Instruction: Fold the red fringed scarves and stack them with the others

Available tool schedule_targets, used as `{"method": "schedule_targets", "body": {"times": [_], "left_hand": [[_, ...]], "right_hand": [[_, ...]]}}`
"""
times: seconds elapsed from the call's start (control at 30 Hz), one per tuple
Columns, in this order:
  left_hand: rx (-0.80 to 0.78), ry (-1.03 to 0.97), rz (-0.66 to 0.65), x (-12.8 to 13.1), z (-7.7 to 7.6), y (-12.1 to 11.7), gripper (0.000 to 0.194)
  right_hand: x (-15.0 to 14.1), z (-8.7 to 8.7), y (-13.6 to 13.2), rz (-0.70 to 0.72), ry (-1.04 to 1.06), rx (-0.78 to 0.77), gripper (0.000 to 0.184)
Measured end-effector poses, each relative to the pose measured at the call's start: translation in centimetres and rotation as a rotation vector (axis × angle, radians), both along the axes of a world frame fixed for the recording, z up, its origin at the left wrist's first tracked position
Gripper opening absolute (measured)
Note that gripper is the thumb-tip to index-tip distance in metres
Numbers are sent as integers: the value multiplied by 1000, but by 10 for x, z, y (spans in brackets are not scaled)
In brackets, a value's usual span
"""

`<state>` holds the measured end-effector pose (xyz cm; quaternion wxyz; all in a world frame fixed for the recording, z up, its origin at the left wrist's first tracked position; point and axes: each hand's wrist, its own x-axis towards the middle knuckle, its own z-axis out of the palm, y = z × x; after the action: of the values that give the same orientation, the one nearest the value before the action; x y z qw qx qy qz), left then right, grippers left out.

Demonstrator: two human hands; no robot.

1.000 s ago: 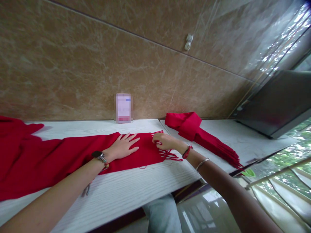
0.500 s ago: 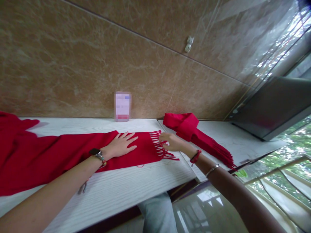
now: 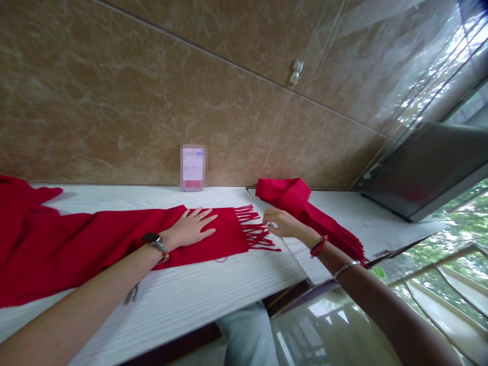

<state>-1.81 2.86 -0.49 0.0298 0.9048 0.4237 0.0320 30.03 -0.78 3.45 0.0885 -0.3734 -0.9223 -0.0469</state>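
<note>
Clock centred on the view. Nearest, at 7 o'clock: pale wood-grain tabletop [image 3: 183, 300]. Across it, from 9 o'clock, lay a red scarf [image 3: 114, 239], its fringe [image 3: 252, 238] at 6. Left hand [image 3: 186, 230] at 8 o'clock, fingers spread flat on the scarf. Right hand [image 3: 284, 223] at 5 o'clock, by the fringe tips, fingers curled in; could not tell whether they pinched a strand. Risks, as judged: a hard tug on one strand could skew the end; a light left palm could let the weave slide; crossed strands could tangle. Texture matte, rumpled at 9 o'clock, smoother near the fringe; strands thin, cordlike. Beyond, between 3 and 4: second red scarf [image 3: 285, 192], folded over itself. Farthest, at 11: brown marbled wall [image 3: 133, 101], glossy.
</note>
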Motion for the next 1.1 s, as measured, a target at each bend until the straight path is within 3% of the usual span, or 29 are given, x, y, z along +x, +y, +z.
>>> {"method": "schedule_targets", "body": {"times": [0.1, 0.2, 0.27, 0.4, 0.5, 0.63, 0.8, 1.1], "left_hand": [[8, 8, -1, 0, 0, 0, 54], [11, 17, 2, 0, 1, -1, 54], [11, 22, 0, 0, 2, -1, 54], [16, 18, -4, 0, 3, -2, 54], [3, 16, -2, 1, 3, -2, 54], [20, 23, -1, 1, 3, -2, 54], [23, 41, 1, 1, 5, -4, 54], [-8, 23, 12, 2, 6, -4, 54]], "right_hand": [[-35, -1, 4, 95, 80, -32, 18], [-56, -7, 11, 112, -3, -90, 15], [-51, -11, 15, 66, -56, -88, 15], [-9, -9, 14, -57, -139, -51, 15], [6, -3, 10, -117, -92, -24, 15], [-22, -4, 14, -25, 101, -10, 19], [-62, -12, 25, -20, 14, -142, 20], [-54, -9, 18, -15, -30, -187, 18]]}}
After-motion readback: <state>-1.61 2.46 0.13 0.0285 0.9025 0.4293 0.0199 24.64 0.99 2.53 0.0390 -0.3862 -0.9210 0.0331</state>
